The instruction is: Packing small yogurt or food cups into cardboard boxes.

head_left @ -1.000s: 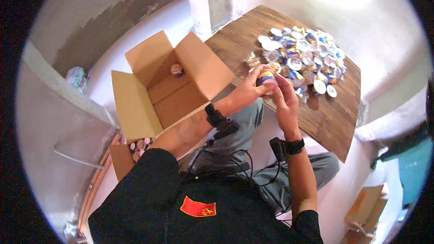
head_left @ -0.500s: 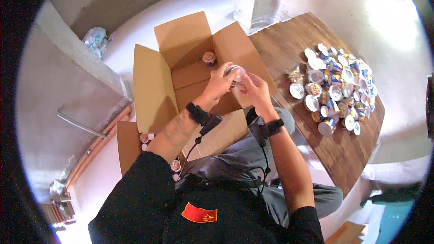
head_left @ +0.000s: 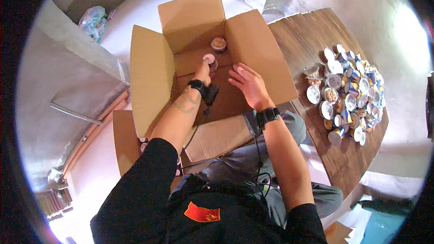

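Observation:
Down inside the open cardboard box (head_left: 149, 77), my left hand (head_left: 202, 73) grips a small cup with a pale pink lid (head_left: 208, 58). A second cup with a beige-brown top (head_left: 219, 43) rests near the box's far corner. My right hand (head_left: 246, 86) is open over the right part of the box, empty, with fingers apart and slightly curved. On the wooden board (head_left: 307, 31) to the right lies a loose pile of small blue, white and clear snack cups (head_left: 350, 86), some lying on their sides.
Another cardboard box (head_left: 124, 135) holding cups sits under the near left of the open one. Orange pipes (head_left: 95, 131) and a metal tube (head_left: 74, 113) run by the left wall. A plastic bag (head_left: 92, 21) lies at the back left. My bent leg (head_left: 316, 199) is below the board.
My hands have moved left from the pile into the box. My right hand has let go of the cup, which stays in my left hand. The view has shifted too.

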The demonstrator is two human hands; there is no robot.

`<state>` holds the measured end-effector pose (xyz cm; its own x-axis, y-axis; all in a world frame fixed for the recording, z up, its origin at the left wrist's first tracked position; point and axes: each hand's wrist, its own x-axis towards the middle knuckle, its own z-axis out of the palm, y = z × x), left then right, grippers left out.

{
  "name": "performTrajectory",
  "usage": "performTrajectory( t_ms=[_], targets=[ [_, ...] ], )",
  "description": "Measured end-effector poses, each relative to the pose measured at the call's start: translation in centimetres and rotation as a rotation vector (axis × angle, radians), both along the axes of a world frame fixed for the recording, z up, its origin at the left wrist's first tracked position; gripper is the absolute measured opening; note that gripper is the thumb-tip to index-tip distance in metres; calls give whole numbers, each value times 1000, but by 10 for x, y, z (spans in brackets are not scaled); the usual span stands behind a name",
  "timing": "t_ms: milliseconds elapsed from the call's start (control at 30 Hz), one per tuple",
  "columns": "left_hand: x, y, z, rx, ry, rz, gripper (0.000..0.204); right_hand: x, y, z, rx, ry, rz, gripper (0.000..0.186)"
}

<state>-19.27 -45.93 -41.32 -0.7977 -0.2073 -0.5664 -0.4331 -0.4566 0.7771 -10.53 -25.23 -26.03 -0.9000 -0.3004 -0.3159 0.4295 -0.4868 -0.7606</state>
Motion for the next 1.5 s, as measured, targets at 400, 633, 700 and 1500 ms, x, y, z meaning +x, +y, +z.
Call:
performTrajectory(
  t_ms=[400, 633, 700, 1500],
  targets=[
    [-62, -89, -49, 112, 72, 27, 54, 5, -9, -3, -213, 52, 63, 50],
    [-80, -54, -92, 155, 104, 65, 57, 4, 9, -12, -218, 31, 18, 52],
    [-86, -78, -103, 166, 90, 27, 56, 5, 3, -10, -232, 39, 31, 52],
    [-5, 108, 151, 421, 251, 33, 28, 54, 116, 53, -23, 127, -239, 36]
  ],
)
